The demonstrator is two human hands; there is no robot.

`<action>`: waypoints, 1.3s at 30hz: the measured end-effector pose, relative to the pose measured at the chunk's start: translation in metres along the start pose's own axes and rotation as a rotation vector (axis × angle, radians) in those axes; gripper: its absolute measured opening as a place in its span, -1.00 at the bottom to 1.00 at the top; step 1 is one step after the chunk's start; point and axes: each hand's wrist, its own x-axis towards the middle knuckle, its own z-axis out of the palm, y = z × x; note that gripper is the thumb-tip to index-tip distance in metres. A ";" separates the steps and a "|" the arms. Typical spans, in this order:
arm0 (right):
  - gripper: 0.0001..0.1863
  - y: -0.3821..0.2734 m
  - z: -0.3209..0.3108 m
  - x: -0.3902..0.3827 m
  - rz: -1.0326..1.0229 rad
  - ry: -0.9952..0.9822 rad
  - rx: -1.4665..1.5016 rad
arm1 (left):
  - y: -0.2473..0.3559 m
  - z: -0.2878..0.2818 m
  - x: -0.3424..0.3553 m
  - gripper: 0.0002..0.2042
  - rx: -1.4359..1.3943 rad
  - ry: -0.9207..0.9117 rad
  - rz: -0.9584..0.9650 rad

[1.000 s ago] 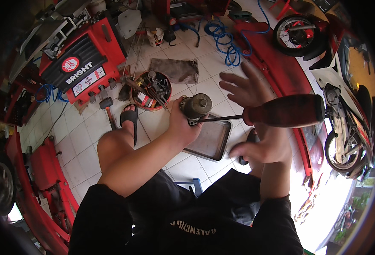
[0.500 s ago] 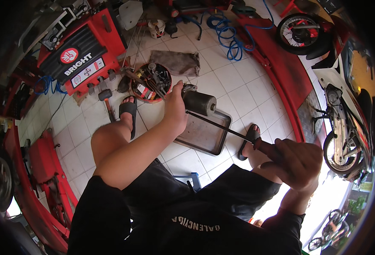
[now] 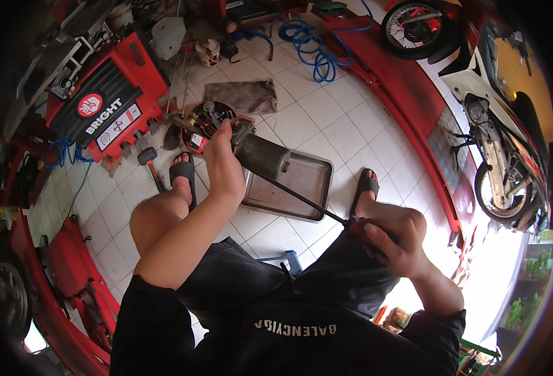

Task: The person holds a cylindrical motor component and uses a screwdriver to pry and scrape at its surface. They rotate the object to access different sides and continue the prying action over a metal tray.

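White floor tiles [image 3: 317, 116] spread below; the left hand [image 3: 225, 164] gripped a cylindrical motor [image 3: 263, 155], the right hand [image 3: 402, 244] a red-handled screwdriver [image 3: 344, 222].

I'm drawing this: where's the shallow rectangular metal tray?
In the head view, the tray lies just right of centre on white tiles between the black-sandalled feet, partly behind the dark metal cylinder in the left hand.

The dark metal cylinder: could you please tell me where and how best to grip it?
Probably grip the metal cylinder at its round end, from the right: that end points rightward, uncovered, while the left hand holds the other and the screwdriver slants past the near side.
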 end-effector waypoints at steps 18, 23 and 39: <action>-0.56 0.019 0.025 -0.004 -0.392 0.178 -0.244 | 0.004 -0.013 0.005 -0.64 -0.012 0.036 -0.022; -0.58 0.016 0.021 -0.003 -0.379 0.170 -0.186 | 0.008 -0.001 -0.002 -0.65 0.006 0.006 -0.039; -0.42 -0.027 0.003 -0.017 -0.579 0.325 -0.552 | 0.032 -0.004 0.045 -0.63 0.019 0.048 -0.227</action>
